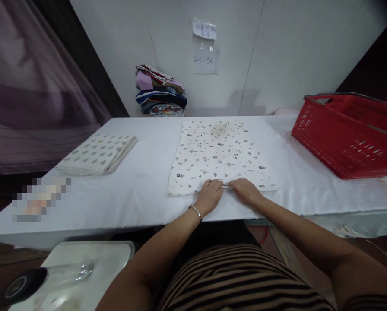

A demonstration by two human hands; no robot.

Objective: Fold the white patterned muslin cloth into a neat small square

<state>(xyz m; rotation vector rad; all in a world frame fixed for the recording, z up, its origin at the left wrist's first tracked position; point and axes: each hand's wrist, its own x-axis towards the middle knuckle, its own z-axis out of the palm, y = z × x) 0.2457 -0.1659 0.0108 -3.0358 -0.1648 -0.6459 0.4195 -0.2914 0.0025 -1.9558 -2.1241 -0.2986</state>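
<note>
A white cloth (217, 151) with small dark and tan prints lies flat on the table in front of me. At its near edge, my left hand (210, 196) has its fingers curled onto the fabric, and a bracelet circles that wrist. Close beside it, my right hand (247, 193) grips the same edge. Between the two hands the cloth is bunched into a small fold. My fingertips are partly hidden by the backs of my hands.
A folded cloth with leaf-like prints (98, 153) lies at the left. The red plastic basket (352, 138) stands at the right. Behind the table is a stack of folded fabrics (161, 93). A clear bottle (64, 276) lies on a white stool (106, 255) below.
</note>
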